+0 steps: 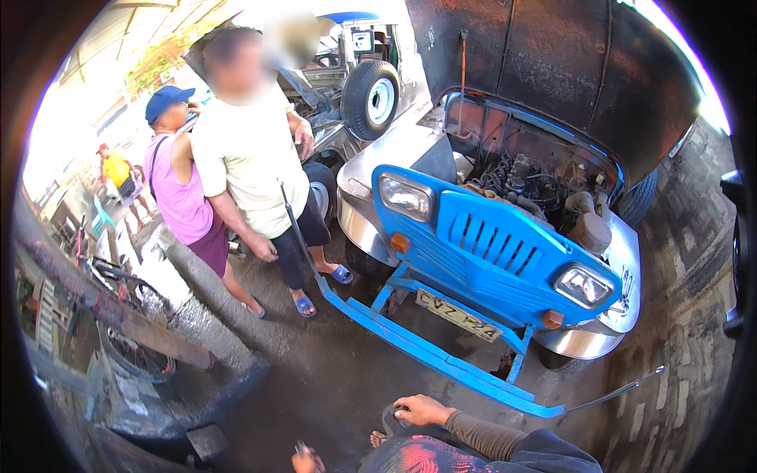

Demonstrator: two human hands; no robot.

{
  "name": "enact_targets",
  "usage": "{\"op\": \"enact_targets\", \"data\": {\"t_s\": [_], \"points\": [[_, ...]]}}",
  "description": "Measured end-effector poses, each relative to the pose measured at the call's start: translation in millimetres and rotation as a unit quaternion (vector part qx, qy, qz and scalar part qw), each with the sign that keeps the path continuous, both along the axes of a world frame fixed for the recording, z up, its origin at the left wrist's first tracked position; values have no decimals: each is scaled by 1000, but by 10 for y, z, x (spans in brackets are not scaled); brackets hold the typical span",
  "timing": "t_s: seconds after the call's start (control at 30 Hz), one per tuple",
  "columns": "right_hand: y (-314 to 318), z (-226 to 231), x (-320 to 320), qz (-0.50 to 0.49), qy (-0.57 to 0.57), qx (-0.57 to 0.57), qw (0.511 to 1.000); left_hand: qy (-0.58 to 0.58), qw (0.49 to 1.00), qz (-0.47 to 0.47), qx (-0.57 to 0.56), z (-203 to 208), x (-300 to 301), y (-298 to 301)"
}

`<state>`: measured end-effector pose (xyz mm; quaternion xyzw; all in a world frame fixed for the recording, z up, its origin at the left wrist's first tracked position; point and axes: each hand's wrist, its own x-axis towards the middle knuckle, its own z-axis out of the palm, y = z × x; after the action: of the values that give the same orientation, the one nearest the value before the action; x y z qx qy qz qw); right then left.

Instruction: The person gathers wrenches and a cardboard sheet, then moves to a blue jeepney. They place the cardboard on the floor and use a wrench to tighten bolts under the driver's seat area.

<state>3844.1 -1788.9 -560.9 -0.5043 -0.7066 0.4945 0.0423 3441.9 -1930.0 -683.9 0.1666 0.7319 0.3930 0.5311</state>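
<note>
At the lower edge, my right hand comes in from a dark sleeve, its fingers curled over a dark grey shape I cannot make out, just above my foot. Further left, my left hand is partly cut off by the frame. Its fingers are closed around something small and partly shiny, too small to name. Both hands are apart from the blue front bumper of a jeep-like vehicle. That vehicle has a blue grille panel, two rectangular headlights and a raised hood over an exposed engine.
Several metal tools lie on the silver fender. Thin rods rise from the bumper ends. Left of the vehicle stand a person in a pale shirt and one in a purple top. A block wall runs along the right; a bicycle is at left.
</note>
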Motion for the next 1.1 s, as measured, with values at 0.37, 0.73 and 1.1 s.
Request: {"op": "enact_targets", "data": {"t_s": [0.37,0.73,1.1], "points": [[2006,-326,-1292,-2,-117,-16,993,-12,967,-247,62,1046,-369,3675],[3977,223,-2337,-154,16,72,985,-114,930,-349,32,1307,-742,5165],[4671,217,-3834,-246,287,-151,914,-204,854,-437,196,1673,-1448,6679]]}}
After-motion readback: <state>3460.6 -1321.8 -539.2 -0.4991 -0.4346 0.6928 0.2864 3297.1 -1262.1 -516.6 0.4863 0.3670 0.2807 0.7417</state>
